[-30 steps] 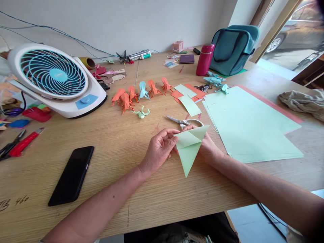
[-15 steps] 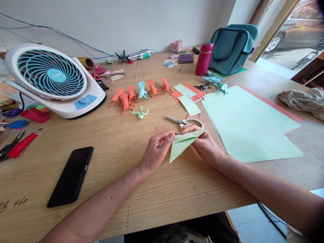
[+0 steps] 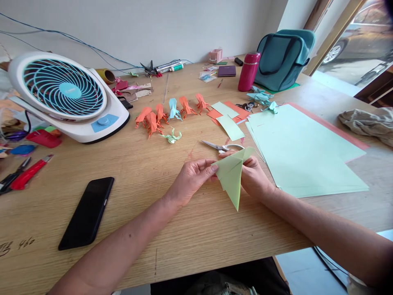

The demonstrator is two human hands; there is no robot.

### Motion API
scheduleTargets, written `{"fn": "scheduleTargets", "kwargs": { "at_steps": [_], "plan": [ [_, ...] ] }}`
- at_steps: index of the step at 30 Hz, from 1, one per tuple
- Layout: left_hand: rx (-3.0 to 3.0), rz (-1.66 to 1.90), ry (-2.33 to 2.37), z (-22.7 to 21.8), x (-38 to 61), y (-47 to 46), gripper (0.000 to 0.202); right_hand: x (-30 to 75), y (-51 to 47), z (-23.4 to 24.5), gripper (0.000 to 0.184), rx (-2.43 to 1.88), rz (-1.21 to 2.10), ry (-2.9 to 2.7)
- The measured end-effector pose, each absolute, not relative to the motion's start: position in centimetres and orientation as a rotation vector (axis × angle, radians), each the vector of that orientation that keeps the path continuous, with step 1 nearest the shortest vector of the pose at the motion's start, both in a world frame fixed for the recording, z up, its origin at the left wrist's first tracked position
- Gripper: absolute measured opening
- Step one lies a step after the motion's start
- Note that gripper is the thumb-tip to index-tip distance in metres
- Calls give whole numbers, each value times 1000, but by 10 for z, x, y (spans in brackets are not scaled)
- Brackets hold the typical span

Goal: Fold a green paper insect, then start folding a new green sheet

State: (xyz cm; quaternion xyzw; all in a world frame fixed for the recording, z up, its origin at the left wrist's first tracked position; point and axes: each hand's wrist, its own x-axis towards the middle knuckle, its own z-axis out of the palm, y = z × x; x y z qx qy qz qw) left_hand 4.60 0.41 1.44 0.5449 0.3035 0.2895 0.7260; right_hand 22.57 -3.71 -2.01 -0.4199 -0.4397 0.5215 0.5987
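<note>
A folded light green paper [image 3: 232, 174] hangs between my two hands above the table, one sharp corner pointing down toward me. My left hand [image 3: 193, 178] pinches its left corner between thumb and fingers. On the other side, my right hand [image 3: 254, 176] grips the right edge, and its fingertips are partly hidden behind the sheet. Just beyond the paper lie scissors [image 3: 219, 146], their handles partly covered by my right hand. Farther off stand several orange folded paper figures [image 3: 151, 123], a blue one [image 3: 173, 110] and a small green one [image 3: 172, 136].
Green paper sheets [image 3: 310, 151] lie stacked at right, beside small green strips [image 3: 231, 127]. A white fan [image 3: 104, 123] stands at left, with a black phone [image 3: 87, 213] nearer me. A pink bottle [image 3: 249, 71] and a teal bag [image 3: 281, 61] are at the back.
The green paper has been turned in my hands: its pointed corner swung from lower left to straight down, and more of its face shows. Both hands still hold it.
</note>
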Motion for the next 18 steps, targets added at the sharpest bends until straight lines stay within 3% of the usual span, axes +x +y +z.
{"fn": "scheduleTargets", "kwargs": {
  "at_steps": [5,13,18],
  "plan": [
    [960,611,691,11,47,6,28,225,-37,-22,19,-1039,1083,-1063],
    [936,755,747,11,46,12,26,222,-36,-15,35,-1041,1261,-1129],
    [924,864,763,7,44,19,30,218,-32,-18,26,-1095,1363,-1232]
  ]
}}
